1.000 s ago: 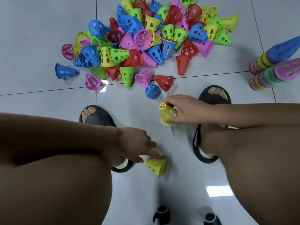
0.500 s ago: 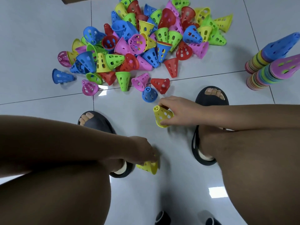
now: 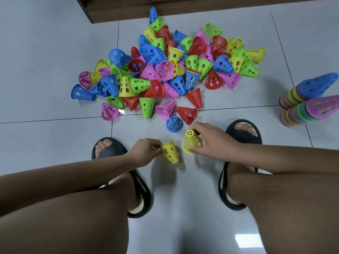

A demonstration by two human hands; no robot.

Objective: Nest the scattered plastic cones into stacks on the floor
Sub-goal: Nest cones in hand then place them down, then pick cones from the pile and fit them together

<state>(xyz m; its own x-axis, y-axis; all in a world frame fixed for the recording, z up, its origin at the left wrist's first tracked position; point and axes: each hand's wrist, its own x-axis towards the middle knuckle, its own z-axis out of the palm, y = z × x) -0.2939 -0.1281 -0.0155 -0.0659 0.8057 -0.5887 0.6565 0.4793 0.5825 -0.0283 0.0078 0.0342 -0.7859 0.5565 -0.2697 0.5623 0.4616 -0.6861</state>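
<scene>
Left hand (image 3: 145, 150) pinching the narrow tip of a yellow cone (image 3: 171, 152), right hand (image 3: 211, 139) gripping a second yellow cone (image 3: 192, 143) just beside it, above grey floor tiles (image 3: 45, 52), heap of scattered coloured cones (image 3: 165, 70) beyond, two tall nested stacks (image 3: 302, 105) far right.
</scene>
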